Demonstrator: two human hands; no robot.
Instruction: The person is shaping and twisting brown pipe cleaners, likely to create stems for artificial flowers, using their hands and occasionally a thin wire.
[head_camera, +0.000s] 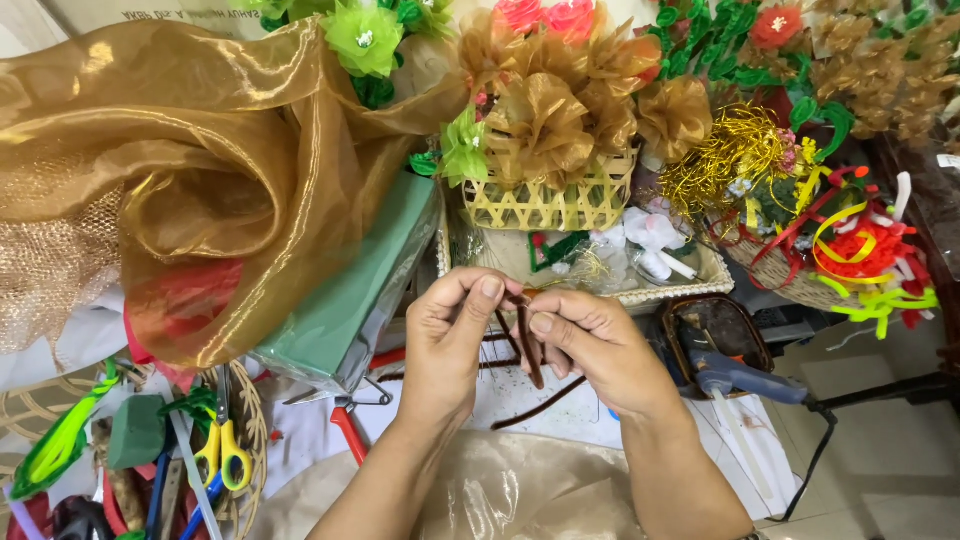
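My left hand (450, 340) and my right hand (595, 345) meet at the middle of the view and pinch the top of a thin brown stem-like strip (530, 355) between thumbs and forefingers. The strip hangs down between the two hands, and another brown strand (540, 408) curves below it on the white surface. A sheet of clear plastic (500, 495) lies under my forearms.
Sheer gold fabric (200, 170) is heaped at left over a green foam block (345, 300). A woven basket (550, 205) of gold fabric flowers stands behind. A blue glue gun (735, 375) lies at right. Yellow-handled scissors (225, 455) and tools sit at lower left.
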